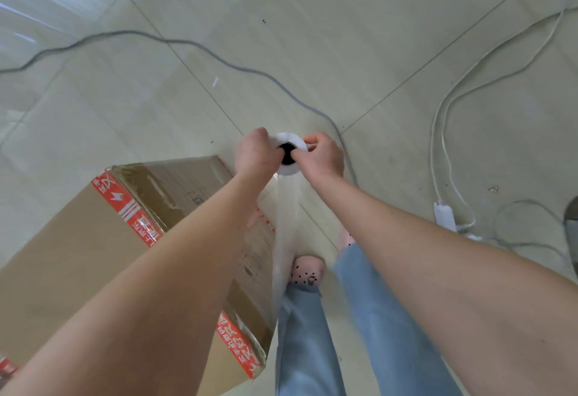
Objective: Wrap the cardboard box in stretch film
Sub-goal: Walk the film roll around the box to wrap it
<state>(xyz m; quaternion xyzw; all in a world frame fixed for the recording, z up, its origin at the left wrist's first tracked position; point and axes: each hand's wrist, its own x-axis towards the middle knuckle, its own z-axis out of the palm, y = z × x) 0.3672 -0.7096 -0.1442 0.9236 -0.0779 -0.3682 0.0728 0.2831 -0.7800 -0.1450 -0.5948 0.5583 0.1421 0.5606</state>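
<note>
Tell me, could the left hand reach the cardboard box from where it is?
Probably yes. The cardboard box stands close by, under the left forearm, with nothing between. But the left hand grips the film roll, so it would have to let go first.

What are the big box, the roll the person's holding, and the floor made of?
Box: matte brown cardboard, red printed tape on its edges. Roll: thin clear plastic film, glossy; a see-through sheet trails from it. Floor: pale glossy tiles, probably ceramic, judging by reflections and thin joints.
</note>
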